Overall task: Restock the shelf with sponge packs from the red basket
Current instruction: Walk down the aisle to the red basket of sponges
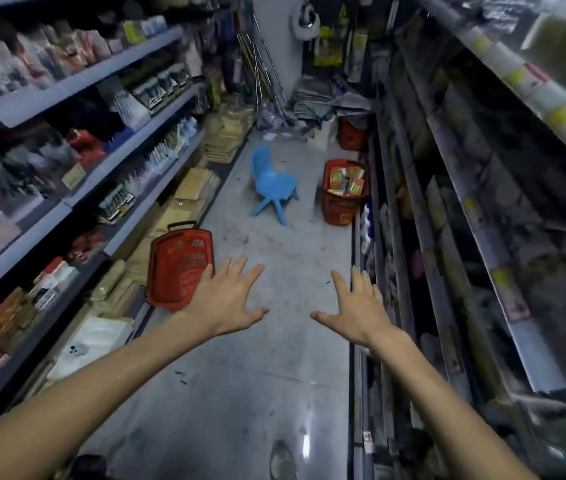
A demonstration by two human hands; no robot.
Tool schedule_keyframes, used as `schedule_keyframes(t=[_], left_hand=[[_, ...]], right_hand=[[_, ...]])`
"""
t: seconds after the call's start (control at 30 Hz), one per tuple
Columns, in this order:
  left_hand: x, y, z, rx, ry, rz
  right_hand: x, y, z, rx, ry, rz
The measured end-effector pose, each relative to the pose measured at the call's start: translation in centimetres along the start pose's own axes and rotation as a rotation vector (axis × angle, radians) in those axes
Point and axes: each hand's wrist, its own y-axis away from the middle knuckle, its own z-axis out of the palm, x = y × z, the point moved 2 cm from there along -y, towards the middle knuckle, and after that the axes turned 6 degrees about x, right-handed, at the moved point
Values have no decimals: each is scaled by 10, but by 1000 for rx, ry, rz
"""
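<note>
1. Lower centre of the frame: my left hand (229, 299) and right hand (357, 306) reach forward over the bare aisle floor (274, 375), both spread wide, fingers splayed, holding nothing.

2. Just beyond my left hand, at centre left, a red basket (179, 268) lies tipped on its side against the foot of the left shelving (77, 199). It looks empty, and my fingertips overlap its edge in the picture; whether they touch it I cannot tell.

3. Farther up the aisle, right of centre, a second red basket (343, 192) stands upright on the floor beside the right shelving (482, 216), holding bright, colourful packs (349, 178), by my reading the sponge packs, though too small to be sure.

4. That loaded basket lies ahead and to the right of both hands, well apart from them; my right hand is the nearer, so I judge I must walk forward before reaching.

5. A blue plastic chair (271, 181) stands mid-aisle, just left of the loaded basket.

6. A third red basket (352, 133) sits at the cluttered far end.
</note>
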Motion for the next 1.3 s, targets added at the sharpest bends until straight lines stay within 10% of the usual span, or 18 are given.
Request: schedule_keyframes(t=[1.3], left_hand=[[-206,-885,-15,28,20,173]], right_hand=[[65,-860,-140,36,58,-33]])
